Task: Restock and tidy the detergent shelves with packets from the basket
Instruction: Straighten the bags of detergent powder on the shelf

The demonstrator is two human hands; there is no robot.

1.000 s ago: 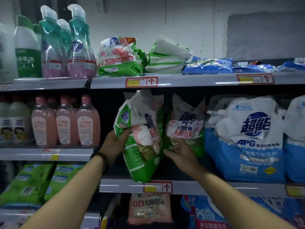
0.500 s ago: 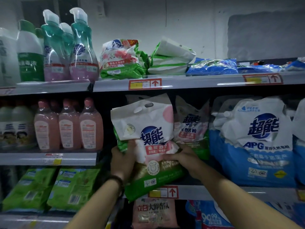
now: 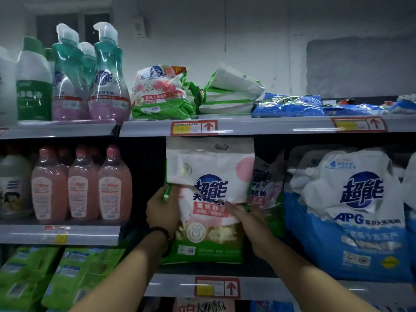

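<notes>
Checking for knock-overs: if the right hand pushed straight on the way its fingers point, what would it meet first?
The green-and-white packet: the right hand grips its right edge, fingers pointing up-left across its front. Depth beyond is unclear.

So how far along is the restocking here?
Done: one matching packet stands on the middle shelf, beside the blue bags. In hand: the left hand and right hand hold a green-and-white packet upright there. Left: the top-shelf packets lie slumped; the basket is out of view.

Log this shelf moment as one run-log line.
packet upright, front out, at middle shelf | left hand grips its left edge | right hand holds its right side
</notes>
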